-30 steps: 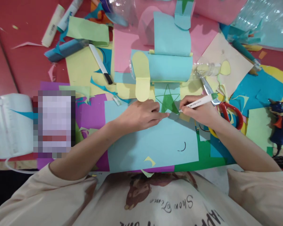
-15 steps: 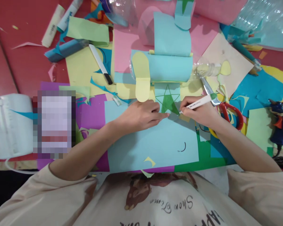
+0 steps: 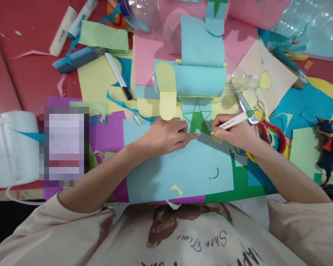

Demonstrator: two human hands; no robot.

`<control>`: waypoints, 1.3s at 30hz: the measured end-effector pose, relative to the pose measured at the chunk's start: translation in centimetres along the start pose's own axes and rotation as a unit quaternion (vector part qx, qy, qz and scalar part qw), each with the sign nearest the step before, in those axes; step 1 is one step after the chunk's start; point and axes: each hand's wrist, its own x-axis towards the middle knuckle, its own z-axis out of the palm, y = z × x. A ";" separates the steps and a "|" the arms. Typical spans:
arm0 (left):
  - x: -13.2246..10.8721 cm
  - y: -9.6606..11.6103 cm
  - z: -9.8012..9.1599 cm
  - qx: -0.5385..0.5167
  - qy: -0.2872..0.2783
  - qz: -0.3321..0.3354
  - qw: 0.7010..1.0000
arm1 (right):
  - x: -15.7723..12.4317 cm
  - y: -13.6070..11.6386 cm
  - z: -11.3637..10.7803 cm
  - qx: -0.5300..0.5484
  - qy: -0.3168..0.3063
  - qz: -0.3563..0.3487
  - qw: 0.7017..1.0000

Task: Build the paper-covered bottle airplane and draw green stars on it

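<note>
Red tabletop, spread with coloured sheets and offcuts; clock positions are read from the green star, twelve pointing away from the person.

Nine o'clock, far out: one white case, a blue paper sliver across it. Beside it, one pixelated panel, contents illegible to me.

Ten o'clock: two pale markers, side by side, slanted; one blue cylinder, below them; one black-capped white marker, lying nearer.

Eight o'clock, close by: left hand, laid on the paper, index finger straight, its tip just below the star, the other fingers folded; I cannot tell whether they pinch anything.

Seven o'clock: one light blue sheet, under the left hand, bearing a yellow scrap and a short black curve.

Centre: the star, on a blue strip; lower body filled green, top and side points in outline.

Twelve o'clock: one blue-wrapped bottle, on its side, clear neck rightward.

Three o'clock, adjoining: right hand, gripping a white-and-green marker between thumb and fingers, nib at the star's lower right point. Beyond: red-and-yellow scissors, partly hidden by the right wrist.

Two o'clock: one teal marker; crumpled clear plastic.

Three o'clock, outermost: one dark blue glue gun, orange trigger, corded.
</note>
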 end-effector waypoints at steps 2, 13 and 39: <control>0.0 0.0 0.0 0.002 0.003 0.002 1.000 | 0.0 0.0 0.0 0.000 -0.002 0.001 1.000; 0.1 0.0 -0.2 -0.004 -0.015 -0.005 1.000 | -0.1 -0.2 0.1 0.015 0.004 0.007 1.000; 0.0 0.0 -0.1 0.003 -0.017 -0.004 1.000 | 0.3 -0.2 -0.1 0.090 0.022 -0.031 0.995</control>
